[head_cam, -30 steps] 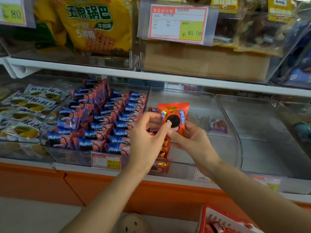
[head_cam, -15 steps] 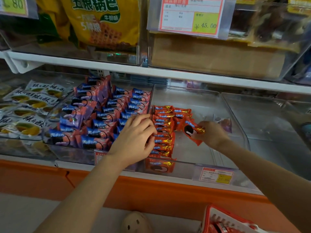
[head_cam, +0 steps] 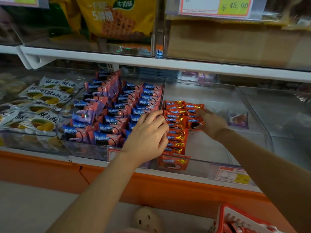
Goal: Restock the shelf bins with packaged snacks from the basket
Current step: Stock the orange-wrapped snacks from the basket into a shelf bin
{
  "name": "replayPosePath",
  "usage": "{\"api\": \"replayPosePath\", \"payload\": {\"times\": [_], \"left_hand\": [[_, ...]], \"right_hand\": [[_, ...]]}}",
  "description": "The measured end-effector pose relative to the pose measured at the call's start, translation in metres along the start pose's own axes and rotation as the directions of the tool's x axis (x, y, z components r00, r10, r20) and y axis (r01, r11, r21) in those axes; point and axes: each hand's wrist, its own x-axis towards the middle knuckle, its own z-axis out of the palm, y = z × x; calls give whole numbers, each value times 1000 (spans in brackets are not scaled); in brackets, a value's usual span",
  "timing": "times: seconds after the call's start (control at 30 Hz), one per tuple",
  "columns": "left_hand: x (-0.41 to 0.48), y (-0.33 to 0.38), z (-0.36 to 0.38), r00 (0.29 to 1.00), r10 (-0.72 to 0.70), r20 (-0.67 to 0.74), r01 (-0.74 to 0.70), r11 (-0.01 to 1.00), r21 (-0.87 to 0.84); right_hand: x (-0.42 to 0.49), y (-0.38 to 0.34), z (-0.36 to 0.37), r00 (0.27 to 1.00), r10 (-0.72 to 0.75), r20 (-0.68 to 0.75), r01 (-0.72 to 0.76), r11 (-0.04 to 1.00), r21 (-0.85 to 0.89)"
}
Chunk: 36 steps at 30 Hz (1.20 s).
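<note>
A clear shelf bin (head_cam: 252, 105) holds a row of orange cookie packets (head_cam: 175, 132) standing along its left wall. My right hand (head_cam: 210, 122) is inside the bin, fingers closed on one orange packet (head_cam: 194, 122) that it presses against a short second row beside the first. My left hand (head_cam: 149, 133) rests with bent fingers on the left row, at the wall between this bin and the neighbouring one. The red basket (head_cam: 223, 216) shows at the bottom right with more packets in it.
The bin to the left (head_cam: 67, 111) is packed with blue and pink cookie packets (head_cam: 114, 111). White pastry packs (head_cam: 42, 105) lie further left. A purple packet (head_cam: 238, 119) sits alone in the orange bin. An upper shelf edge (head_cam: 168, 63) overhangs. A price tag (head_cam: 233, 175) hangs in front.
My right hand carried the orange packet from in front of the bin down to the second row. My left hand let go of it and settled on the left row.
</note>
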Motion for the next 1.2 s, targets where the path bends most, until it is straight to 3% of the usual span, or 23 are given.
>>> {"api": "replayPosePath", "payload": {"times": [0.17,0.3,0.37,0.57,0.87,1.0,1.1,1.2], "left_hand": [[0,0,1,1000,2,-6,-2,1000,0],[0,-1,1,1000,1,-9,-1,1000,-4],[0,-1,2,1000,4,-11,-4,1000,1],[0,0,3,999,13,-32,-13,1000,-1],[0,3,-2,1000,10,3,-11,995,95],[0,13,-5,998,-12,62,-2,975,224],[-3,30,-9,996,-83,38,66,943,326],[-9,57,-13,987,-154,46,130,935,330]], "right_hand": [[1,-7,2,998,-14,-59,8,995,-98],[3,-9,5,987,-133,-94,90,926,-367],[4,-10,2,988,-132,-75,90,907,-411],[2,-13,3,997,-69,-21,60,955,-291],[-36,-16,-16,997,-43,-70,37,995,-91],[-69,-14,-29,984,-121,-127,123,992,3],[-105,-9,-36,964,-203,-171,196,979,-55],[-144,0,-34,949,-264,-170,266,964,-14]]}}
